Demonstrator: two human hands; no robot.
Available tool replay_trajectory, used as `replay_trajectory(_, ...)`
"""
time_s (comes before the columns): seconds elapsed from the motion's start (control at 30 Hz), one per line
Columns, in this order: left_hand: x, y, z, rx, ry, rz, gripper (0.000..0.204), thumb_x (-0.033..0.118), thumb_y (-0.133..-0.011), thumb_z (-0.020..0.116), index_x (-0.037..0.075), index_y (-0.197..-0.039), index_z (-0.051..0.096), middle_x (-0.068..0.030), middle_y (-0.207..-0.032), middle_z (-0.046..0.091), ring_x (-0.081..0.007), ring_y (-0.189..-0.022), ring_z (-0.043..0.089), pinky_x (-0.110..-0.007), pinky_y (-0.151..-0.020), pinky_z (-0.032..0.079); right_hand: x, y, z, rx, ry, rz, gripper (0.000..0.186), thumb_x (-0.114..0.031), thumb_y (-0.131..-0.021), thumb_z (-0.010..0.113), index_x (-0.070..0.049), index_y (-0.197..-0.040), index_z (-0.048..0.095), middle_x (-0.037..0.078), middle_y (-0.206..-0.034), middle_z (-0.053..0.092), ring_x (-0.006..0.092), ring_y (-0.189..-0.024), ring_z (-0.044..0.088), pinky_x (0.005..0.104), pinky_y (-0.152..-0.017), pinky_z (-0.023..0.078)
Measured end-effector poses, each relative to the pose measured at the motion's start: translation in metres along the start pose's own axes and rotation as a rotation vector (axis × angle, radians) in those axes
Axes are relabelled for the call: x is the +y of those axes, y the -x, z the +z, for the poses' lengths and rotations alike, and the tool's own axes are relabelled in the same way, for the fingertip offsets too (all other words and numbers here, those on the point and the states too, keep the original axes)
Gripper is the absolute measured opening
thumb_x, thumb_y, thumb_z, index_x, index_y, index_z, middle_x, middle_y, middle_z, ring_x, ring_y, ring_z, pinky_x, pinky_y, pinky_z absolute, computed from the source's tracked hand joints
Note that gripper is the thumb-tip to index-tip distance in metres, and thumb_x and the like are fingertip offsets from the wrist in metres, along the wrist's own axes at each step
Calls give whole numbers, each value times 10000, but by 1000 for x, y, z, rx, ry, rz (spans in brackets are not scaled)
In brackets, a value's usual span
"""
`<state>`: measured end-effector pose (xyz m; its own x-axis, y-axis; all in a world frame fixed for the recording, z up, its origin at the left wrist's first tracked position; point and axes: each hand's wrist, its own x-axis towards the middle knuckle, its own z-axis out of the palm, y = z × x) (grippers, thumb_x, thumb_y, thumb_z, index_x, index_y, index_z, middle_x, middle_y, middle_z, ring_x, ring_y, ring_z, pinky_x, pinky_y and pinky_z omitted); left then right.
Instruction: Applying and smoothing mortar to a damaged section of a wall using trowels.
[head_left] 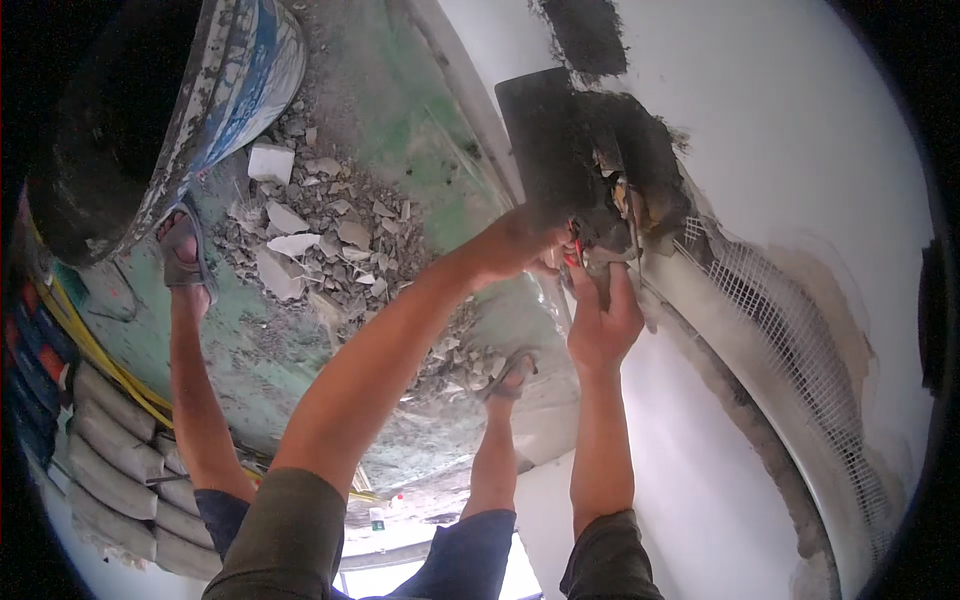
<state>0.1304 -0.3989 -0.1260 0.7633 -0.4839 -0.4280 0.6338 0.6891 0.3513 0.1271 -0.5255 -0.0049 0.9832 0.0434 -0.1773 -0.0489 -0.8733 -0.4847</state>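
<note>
My left hand (535, 243) reaches up to the wall, closed at the lower edge of a dark flat rectangular plate (540, 140) that resembles a plastering trowel. Its fingers are partly hidden behind the plate and in shadow. My right hand (606, 318) is raised close beside it, fingertips pinched together near a small red piece (573, 245); what they grip is too small and shaded to make out. Just above the fingertips is a rough, broken opening (625, 195) in the wall, with dark mortar around it and torn bits inside.
White mesh (785, 320) hangs loose along the wall (800, 130) at right. Rubble (330, 225) lies heaped on the green-stained floor. A large dark-rimmed tub (215, 110) stands at upper left. Stacked grey sacks (115, 450) and a yellow hose (105, 355) are at lower left, near my sandalled foot.
</note>
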Motion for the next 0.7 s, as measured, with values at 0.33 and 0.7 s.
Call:
replay_trajectory(0.33, -4, -1, 4, 39, 20, -10, 437, 260, -936, 610, 67, -1308, 488, -102, -1219, 581, -238, -1110, 582, -458, -903, 553, -6, 4, -19, 37, 13, -52, 287, -86, -858, 663, 26, -1118, 617, 57, -871, 664, 103, -743, 615, 260, -689, 510)
replay_trajectory(0.7, -9, -4, 1, -46, 12, -9, 514, 288, -951, 579, 37, -1354, 383, -126, -1233, 541, -239, -1135, 542, -418, -853, 574, -13, 11, -30, 73, 102, -71, 234, -105, -867, 660, 18, -1061, 619, 19, -774, 607, 84, -676, 511, 223, -637, 445)
